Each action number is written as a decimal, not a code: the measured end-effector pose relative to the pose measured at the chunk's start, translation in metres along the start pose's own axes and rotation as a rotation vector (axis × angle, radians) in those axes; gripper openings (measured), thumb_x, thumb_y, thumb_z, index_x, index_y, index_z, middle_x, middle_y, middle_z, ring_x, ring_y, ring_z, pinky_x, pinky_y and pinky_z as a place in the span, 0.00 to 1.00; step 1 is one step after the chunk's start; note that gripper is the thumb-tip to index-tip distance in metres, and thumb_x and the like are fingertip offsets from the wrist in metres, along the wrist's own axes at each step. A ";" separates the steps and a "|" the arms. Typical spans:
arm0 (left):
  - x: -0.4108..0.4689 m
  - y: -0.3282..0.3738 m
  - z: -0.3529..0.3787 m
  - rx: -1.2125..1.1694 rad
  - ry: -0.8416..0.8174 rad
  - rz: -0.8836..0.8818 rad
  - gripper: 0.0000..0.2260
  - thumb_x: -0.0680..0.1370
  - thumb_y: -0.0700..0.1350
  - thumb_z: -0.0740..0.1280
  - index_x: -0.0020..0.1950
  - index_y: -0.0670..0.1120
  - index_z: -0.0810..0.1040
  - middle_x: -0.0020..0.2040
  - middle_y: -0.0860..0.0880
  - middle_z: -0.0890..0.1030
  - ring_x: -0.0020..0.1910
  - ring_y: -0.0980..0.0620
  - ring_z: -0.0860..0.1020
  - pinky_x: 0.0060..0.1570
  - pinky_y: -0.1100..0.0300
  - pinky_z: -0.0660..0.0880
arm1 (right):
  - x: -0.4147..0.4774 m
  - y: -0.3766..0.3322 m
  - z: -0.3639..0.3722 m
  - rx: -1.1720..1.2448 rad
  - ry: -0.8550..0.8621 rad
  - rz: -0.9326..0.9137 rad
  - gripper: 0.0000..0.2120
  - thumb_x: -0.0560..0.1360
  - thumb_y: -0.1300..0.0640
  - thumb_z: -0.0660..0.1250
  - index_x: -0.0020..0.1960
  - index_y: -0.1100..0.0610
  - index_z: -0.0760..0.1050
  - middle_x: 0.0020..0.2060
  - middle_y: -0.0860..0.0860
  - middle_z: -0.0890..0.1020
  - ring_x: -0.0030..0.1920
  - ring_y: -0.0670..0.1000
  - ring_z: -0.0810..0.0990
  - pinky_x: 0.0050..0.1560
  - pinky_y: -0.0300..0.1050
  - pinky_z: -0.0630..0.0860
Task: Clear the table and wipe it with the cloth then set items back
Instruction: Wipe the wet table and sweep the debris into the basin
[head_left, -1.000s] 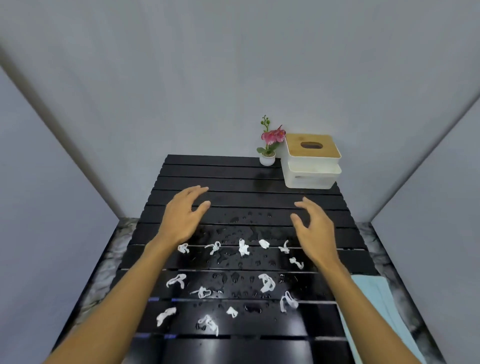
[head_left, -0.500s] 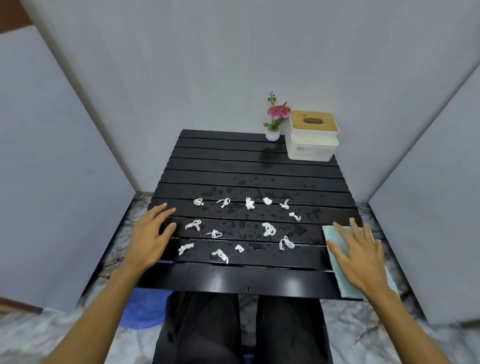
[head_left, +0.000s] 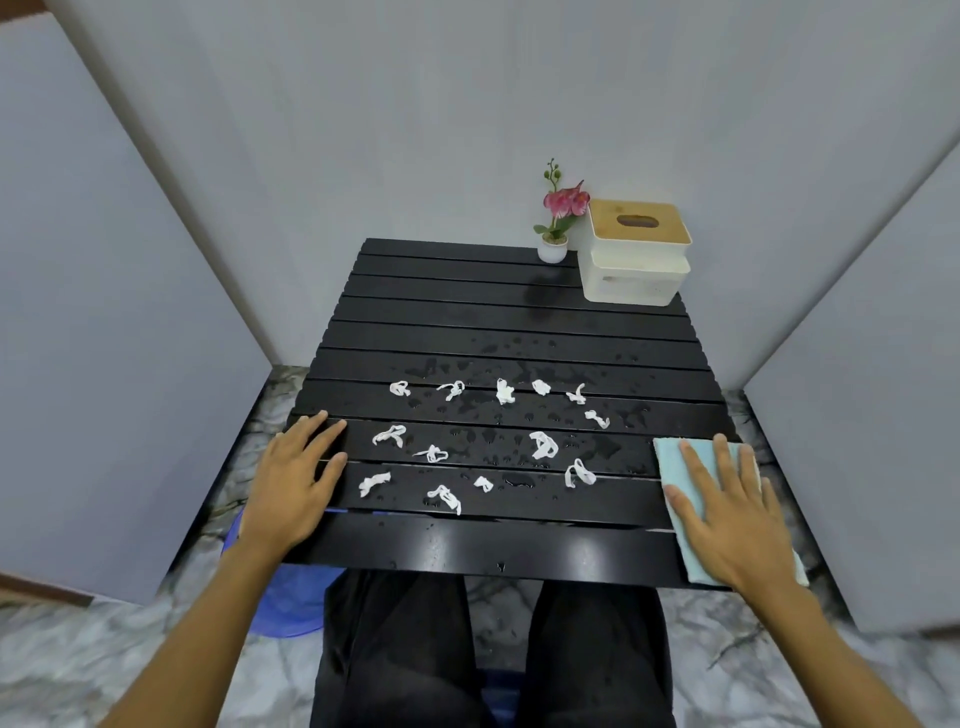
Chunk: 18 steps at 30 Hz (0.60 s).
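Black slatted table (head_left: 519, 322): both hands flat, right hand (head_left: 727, 514) seemingly pressing cloth (head_left: 670, 457).

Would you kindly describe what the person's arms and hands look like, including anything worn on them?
Both forearms are bare, with no sleeves in view. The left hand and right hand wear no gloves, rings, watch or bands, and the fingers carry no markings.

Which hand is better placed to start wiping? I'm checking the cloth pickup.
Right. The right hand lies flat on the blue cloth; the left hand rests on bare table, far from it.
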<state>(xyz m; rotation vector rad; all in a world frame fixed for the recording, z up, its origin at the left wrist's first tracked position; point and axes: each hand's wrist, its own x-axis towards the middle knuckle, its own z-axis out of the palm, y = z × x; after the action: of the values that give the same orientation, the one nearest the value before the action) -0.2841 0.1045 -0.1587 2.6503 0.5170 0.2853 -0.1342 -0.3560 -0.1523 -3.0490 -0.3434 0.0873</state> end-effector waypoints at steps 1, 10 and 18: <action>0.001 -0.001 0.001 0.000 0.005 -0.001 0.26 0.77 0.59 0.52 0.70 0.49 0.73 0.72 0.46 0.70 0.72 0.44 0.65 0.71 0.43 0.61 | 0.000 -0.002 0.001 -0.006 0.003 0.000 0.35 0.73 0.32 0.34 0.78 0.44 0.46 0.79 0.52 0.48 0.78 0.56 0.43 0.75 0.59 0.50; 0.001 0.002 0.004 0.024 0.023 0.007 0.26 0.77 0.59 0.52 0.70 0.49 0.72 0.72 0.45 0.70 0.72 0.43 0.66 0.71 0.43 0.60 | -0.002 -0.040 0.005 0.025 0.028 0.006 0.34 0.75 0.40 0.33 0.78 0.51 0.49 0.78 0.51 0.51 0.78 0.56 0.45 0.74 0.60 0.51; -0.001 0.000 0.005 0.037 0.020 0.008 0.26 0.78 0.59 0.51 0.71 0.49 0.71 0.73 0.47 0.69 0.73 0.45 0.64 0.71 0.44 0.60 | -0.009 -0.112 0.016 0.063 0.034 -0.056 0.30 0.78 0.44 0.37 0.77 0.52 0.53 0.78 0.51 0.54 0.78 0.56 0.49 0.73 0.60 0.55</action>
<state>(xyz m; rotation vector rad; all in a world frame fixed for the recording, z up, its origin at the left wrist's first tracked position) -0.2830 0.1021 -0.1633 2.6885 0.5224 0.3083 -0.1688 -0.2483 -0.1595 -2.9721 -0.4145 0.0423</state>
